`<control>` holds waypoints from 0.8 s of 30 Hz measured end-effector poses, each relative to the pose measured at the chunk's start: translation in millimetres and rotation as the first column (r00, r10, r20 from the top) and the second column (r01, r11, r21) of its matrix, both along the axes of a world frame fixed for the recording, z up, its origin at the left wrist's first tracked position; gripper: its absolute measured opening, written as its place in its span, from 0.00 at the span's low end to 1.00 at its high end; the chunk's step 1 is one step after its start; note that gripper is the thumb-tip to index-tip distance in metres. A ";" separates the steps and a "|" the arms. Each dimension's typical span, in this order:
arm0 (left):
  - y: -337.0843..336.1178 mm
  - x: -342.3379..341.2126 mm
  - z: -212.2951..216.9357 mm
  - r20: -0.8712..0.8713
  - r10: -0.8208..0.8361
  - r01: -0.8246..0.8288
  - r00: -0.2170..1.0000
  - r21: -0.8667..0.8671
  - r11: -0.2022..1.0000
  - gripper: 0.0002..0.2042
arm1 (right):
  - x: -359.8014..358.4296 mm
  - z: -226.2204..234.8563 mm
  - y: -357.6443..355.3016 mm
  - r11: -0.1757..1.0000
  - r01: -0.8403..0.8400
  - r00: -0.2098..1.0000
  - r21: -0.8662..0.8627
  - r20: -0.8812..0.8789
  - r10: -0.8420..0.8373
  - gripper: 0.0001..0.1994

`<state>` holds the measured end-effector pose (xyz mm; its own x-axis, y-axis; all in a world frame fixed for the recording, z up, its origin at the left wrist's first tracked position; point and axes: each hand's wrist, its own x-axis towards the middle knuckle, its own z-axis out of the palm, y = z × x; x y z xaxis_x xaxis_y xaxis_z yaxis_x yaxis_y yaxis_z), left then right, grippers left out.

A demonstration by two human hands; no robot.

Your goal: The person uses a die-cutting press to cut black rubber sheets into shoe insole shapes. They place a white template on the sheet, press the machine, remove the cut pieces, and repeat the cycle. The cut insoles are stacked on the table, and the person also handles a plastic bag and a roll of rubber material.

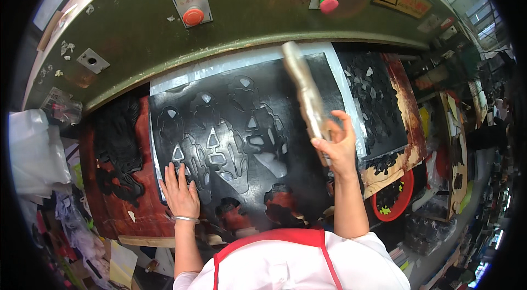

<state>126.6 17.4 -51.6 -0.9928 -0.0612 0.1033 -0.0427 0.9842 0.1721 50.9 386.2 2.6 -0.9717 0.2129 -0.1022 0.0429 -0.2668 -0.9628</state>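
A long, narrow silvery piece (pixel 304 89) is held near its lower end by the right grip (pixel 341 150), with the thumb laid on one side and the fingers curled on the other. It appears to be held above the right part of a black sheet (pixel 310 185), and its far end is pointed toward the green machine panel (pixel 247 7). The piece is blurred, so its edges and exact make cannot be told. From its sheen it is judged to be metal: stiff, not easily bent, and fairly heavy for its width. Because it is grasped near one end, some tipping is to be expected; a hold closer to the middle would be better balanced. Narrow edges, if sharp, are best avoided, and the broad sides are best pinched.

By the left grip (pixel 182 194), nothing is seen to be held; its fingers are spread flat on the sheet's left part. The sheet is judged to be thin, pliable and perhaps slightly slick. Since it is pierced by many cut-outs, the narrow strips between them could be stretched or torn, so it is best taken by its uncut margins.
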 end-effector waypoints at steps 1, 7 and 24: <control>-1.1 2.3 -0.7 -0.009 -0.006 0.006 1.000 -0.001 1.000 0.26 | 7.7 0.3 4.2 0.989 0.076 0.989 0.126 -0.136 -0.059 0.37; -2.7 7.2 -6.1 -0.032 -0.008 0.008 0.999 -0.010 1.000 0.25 | 34.2 6.6 19.0 0.878 0.294 0.950 0.377 -0.220 -0.224 0.34; -1.8 -96.6 -20.1 -0.130 0.046 -0.032 0.990 0.109 0.994 0.21 | -99.2 -71.8 -23.9 0.409 0.273 0.962 0.871 -0.259 -0.092 0.50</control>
<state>30.0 15.5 -71.7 -0.9675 -0.1169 0.2243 -0.0504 0.9581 0.2820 -48.4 362.3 -69.1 -0.8787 0.2694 0.3940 -0.0562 0.7613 -0.6460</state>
